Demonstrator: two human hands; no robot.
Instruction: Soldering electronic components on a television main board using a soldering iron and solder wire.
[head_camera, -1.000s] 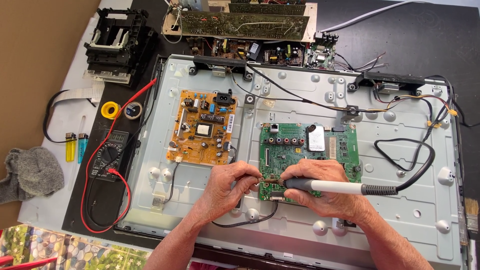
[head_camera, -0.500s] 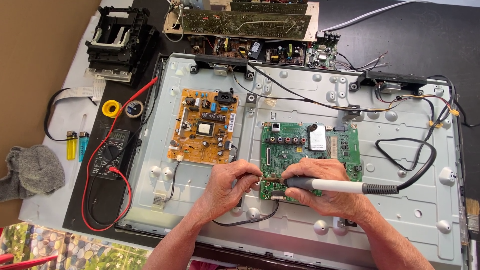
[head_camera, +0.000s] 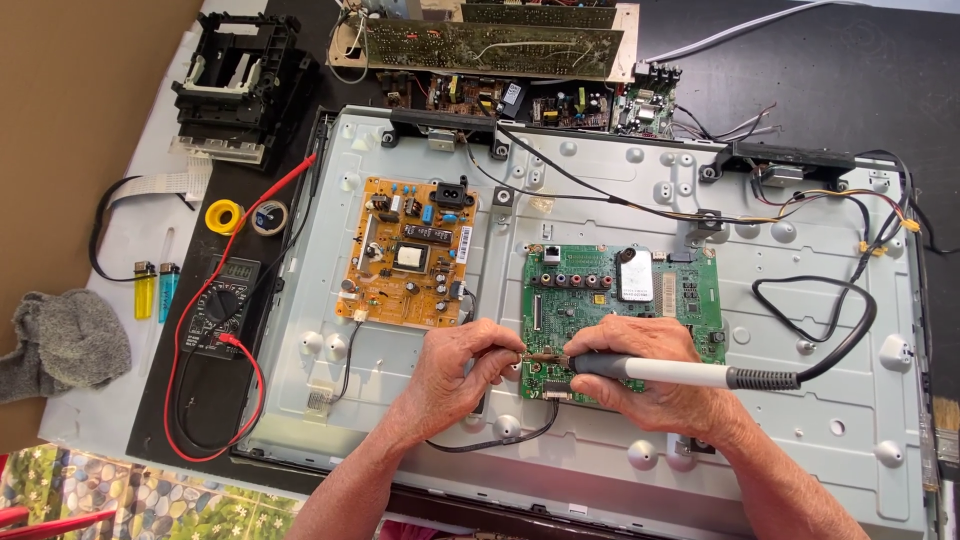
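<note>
Head view: the right hand (head_camera: 655, 375) is closed around a soldering iron (head_camera: 680, 372), whose long axis runs nearly level, the cord end trailing away from the grip to its outer side and the tip pointing inward toward the left hand (head_camera: 465, 360). The left hand is pinched shut on a thin strand, probably solder (head_camera: 535, 355), held just ahead of its fingertips. Tip and strand meet between the two grips, over the lower left corner of the green circuit board (head_camera: 690, 290); whether either touches the board cannot be told. The left grip lies slightly nearer the joint. Beyond the left hand sits an orange circuit board (head_camera: 405, 250), both boards mounted on a metal chassis (head_camera: 800, 440).
</note>
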